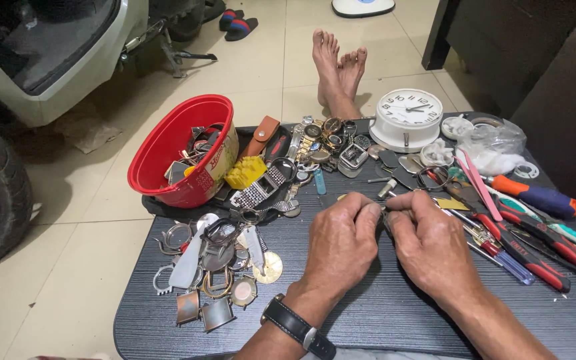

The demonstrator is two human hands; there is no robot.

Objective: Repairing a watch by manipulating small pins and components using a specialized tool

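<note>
Red oval plastic basket (168, 143) with a pale label on its wall sits far-left on the dark ribbed desk (368, 313), a round white clock (408, 117) beyond. Left hand (341, 243) and right hand (428, 247) meet, each grip pinched narrow on a small metal part (385, 212), perhaps a watch piece. Tiled floor around.

Inventory as counted from my seat. One red bowl (171, 150) stands at the far left corner of the tabletop (368, 313). One white clock (407, 119) stands at the far edge. One orange-handled screwdriver (535, 195) lies near the right edge. My two hands (385, 240) work at the middle; my two feet (337, 70) lie past the far edge. The watch parts are too many to count.
</note>
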